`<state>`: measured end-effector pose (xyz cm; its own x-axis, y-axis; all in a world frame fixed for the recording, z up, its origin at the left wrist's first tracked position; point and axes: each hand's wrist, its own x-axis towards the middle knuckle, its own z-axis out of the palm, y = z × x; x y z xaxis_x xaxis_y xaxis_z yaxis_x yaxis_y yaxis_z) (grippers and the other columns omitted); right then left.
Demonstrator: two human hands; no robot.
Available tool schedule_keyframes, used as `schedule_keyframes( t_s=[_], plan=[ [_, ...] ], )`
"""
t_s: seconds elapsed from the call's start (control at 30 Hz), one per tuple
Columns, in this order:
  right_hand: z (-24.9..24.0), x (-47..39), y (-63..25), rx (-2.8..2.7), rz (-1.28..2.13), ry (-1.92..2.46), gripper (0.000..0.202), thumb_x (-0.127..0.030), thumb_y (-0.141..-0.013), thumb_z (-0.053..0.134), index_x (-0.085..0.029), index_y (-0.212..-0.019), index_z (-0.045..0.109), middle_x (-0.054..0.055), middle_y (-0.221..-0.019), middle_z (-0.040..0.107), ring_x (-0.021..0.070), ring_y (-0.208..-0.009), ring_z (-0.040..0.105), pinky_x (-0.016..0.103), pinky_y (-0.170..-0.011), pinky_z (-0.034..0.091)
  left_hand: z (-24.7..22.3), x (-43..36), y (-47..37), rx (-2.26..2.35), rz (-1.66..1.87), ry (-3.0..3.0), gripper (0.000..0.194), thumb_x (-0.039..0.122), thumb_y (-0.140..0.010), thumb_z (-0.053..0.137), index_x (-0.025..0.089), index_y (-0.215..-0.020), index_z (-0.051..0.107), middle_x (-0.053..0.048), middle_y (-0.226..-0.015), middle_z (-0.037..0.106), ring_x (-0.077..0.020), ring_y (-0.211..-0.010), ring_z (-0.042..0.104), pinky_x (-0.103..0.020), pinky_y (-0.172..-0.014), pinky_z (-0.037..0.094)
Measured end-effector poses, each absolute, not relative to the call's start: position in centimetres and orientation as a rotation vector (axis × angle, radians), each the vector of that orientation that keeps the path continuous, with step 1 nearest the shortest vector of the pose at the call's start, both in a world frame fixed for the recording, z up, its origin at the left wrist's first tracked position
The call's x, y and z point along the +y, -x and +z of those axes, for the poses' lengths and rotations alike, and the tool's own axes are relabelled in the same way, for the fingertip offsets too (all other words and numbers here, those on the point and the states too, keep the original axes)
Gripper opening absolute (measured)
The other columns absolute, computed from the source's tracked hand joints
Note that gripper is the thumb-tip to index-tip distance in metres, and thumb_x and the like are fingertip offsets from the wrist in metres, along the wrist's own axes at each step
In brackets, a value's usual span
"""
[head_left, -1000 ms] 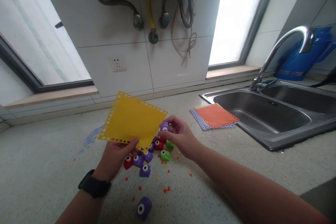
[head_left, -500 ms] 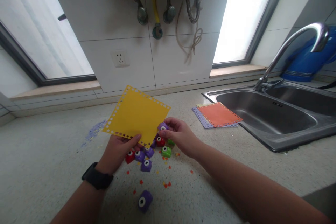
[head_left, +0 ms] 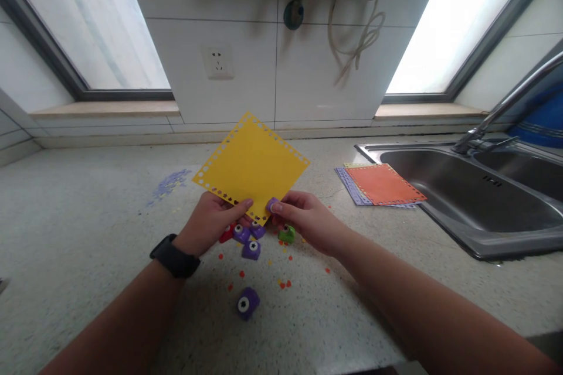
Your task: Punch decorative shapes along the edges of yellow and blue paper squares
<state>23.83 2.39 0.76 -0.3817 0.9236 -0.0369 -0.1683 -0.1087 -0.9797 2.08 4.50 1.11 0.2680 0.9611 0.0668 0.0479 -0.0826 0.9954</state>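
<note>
A yellow paper square [head_left: 255, 167] with shapes punched along its edges is held up by my left hand [head_left: 217, 217], thumb on top near its lower edge. My right hand [head_left: 303, 217] pinches a small purple punch [head_left: 272, 205] at the paper's lower right edge. Below the paper lie more punches: a red one [head_left: 226, 234], several purple ones, such as this purple punch with a star [head_left: 251, 249], and a green punch [head_left: 287, 235] under my right hand. Another purple punch [head_left: 248, 303] lies apart, closer to me.
Red and yellow paper bits [head_left: 285, 284] are scattered on the counter [head_left: 109, 281]. Blue bits [head_left: 171, 183] lie at the left. An orange sheet [head_left: 385, 184] tops a paper stack beside the steel sink [head_left: 457, 193]. A faucet [head_left: 505, 105] stands behind it.
The view has tilted down and shifted left. The purple punch has moved from beside the yellow paper onto its lower right edge, and the paper has turned slightly.
</note>
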Motion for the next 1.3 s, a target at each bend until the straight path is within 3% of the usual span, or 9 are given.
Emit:
schedule_keyframes(
  t_s=[0.23,0.43,0.93,1.13,1.3],
  plan=[
    [0.71,2.19,-23.45,-1.269,1.653,0.964,0.033,-0.045,-0.080,0.080,-0.014,-0.084,0.070,0.004,-0.073,0.067,0.0118,-0.064,0.059,0.027,-0.064,0.046,1.07,4.52,-2.14,0.988,1.039,-1.392,0.022,0.032,-0.079,0.082,0.014,-0.089,0.076,-0.004,-0.076,0.080,-0.0158,-0.057,0.073,-0.023,-0.054,0.061],
    [0.71,2.19,-23.29,-1.281,1.644,0.974,0.036,-0.046,-0.078,0.082,-0.013,-0.087,0.073,0.005,-0.074,0.068,0.0124,-0.064,0.060,0.027,-0.061,0.047,1.14,4.44,-2.25,1.005,1.084,-1.380,0.025,0.031,-0.077,0.083,0.014,-0.094,0.077,-0.002,-0.070,0.078,-0.0160,-0.056,0.074,-0.022,-0.053,0.062],
    [0.44,2.25,-23.17,-1.262,1.644,0.961,0.031,-0.043,-0.079,0.083,-0.014,-0.082,0.073,0.005,-0.073,0.069,0.0125,-0.064,0.061,0.028,-0.062,0.048,0.96,4.38,-2.14,1.029,1.048,-1.454,0.034,0.035,-0.076,0.083,0.013,-0.101,0.078,-0.008,-0.083,0.082,-0.0224,-0.067,0.078,-0.029,-0.060,0.064],
    [0.37,2.29,-23.17,-1.291,1.646,0.939,0.030,-0.042,-0.080,0.082,-0.014,-0.087,0.073,0.004,-0.074,0.068,0.0116,-0.063,0.060,0.027,-0.062,0.048,1.23,4.29,-2.24,1.025,1.054,-1.456,0.024,0.032,-0.077,0.082,0.013,-0.091,0.078,-0.003,-0.066,0.078,-0.0224,-0.066,0.078,-0.028,-0.059,0.064],
    [0.49,2.24,-23.09,-1.292,1.644,0.952,0.033,-0.043,-0.079,0.082,-0.013,-0.086,0.072,0.003,-0.073,0.068,0.0113,-0.062,0.059,0.027,-0.060,0.048,1.16,4.31,-2.29,1.005,1.057,-1.433,0.022,0.032,-0.076,0.083,0.014,-0.087,0.077,-0.004,-0.072,0.079,-0.0200,-0.065,0.077,-0.026,-0.060,0.063]
  ],
)
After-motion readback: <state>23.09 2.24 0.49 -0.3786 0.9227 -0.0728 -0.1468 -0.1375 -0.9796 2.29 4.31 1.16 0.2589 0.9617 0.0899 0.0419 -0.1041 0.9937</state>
